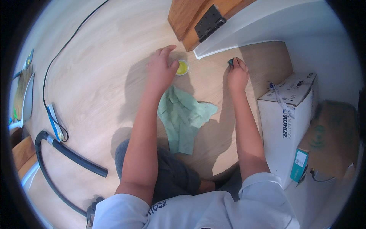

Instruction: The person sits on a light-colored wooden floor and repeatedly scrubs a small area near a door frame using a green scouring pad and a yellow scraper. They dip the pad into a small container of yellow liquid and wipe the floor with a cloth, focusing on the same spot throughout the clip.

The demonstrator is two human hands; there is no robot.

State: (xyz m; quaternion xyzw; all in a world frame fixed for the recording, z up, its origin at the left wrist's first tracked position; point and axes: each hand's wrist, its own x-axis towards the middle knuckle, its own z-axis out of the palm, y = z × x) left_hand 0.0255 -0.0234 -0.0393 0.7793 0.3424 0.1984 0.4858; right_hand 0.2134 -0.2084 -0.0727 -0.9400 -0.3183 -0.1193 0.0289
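On the wood-look floor, a small round container of yellow liquid or paste (182,67) stands beside my left hand (163,65). The thumb of that hand is at the container's rim, and the fingers are spread apart above the floor. My right hand (238,75) pinches a small dark green pad or piece of cloth (230,61) between its fingertips, low over the floor near the white baseboard. Between my forearms lies a crumpled light green cloth (183,117).
A wooden door edge with a black hinge (210,23) is ahead. At right stand a white Kohler carton (281,120) and a brown cardboard box (333,140). A black vacuum hose (78,157), a black cable (58,54) and a dustpan with a brush (27,100) lie at left.
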